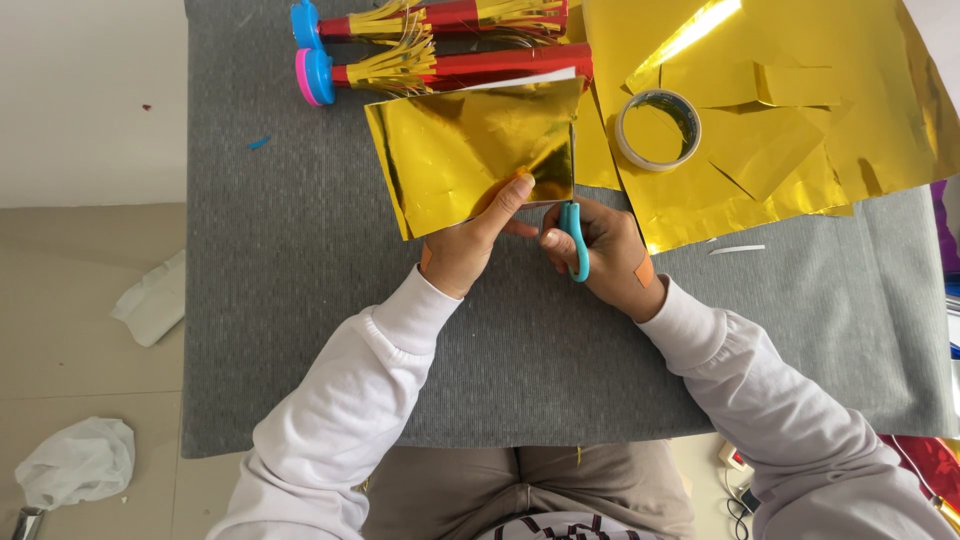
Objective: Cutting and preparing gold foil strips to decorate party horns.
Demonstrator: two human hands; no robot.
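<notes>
We hold the foil sheet (470,150) with our left hand (470,245), thumb pressed on top near its lower right corner and the other fingers tucked beneath, so the sheet is pinched between them. The sheet lies on the grey mat (300,300), its upper edge touching the lower of two red horns (440,45) with gold fringe. Our right hand (600,250) is closed around the teal scissors (575,240), fingers through the handles; the blades sit at the sheet's lower edge, just beside the left thumb, and we cannot tell whether they are parted. A tape roll (657,129) rests on the large crumpled foil (800,110) to the right. Risks from this position: the thumb lies close to the blade path, so a cut that drifts left could nick it. The foil is thin and slick; a loose pinch could let it slide or buckle, giving a ragged or torn edge. A skewed blade angle could fold the foil between the blades instead of shearing it.
</notes>
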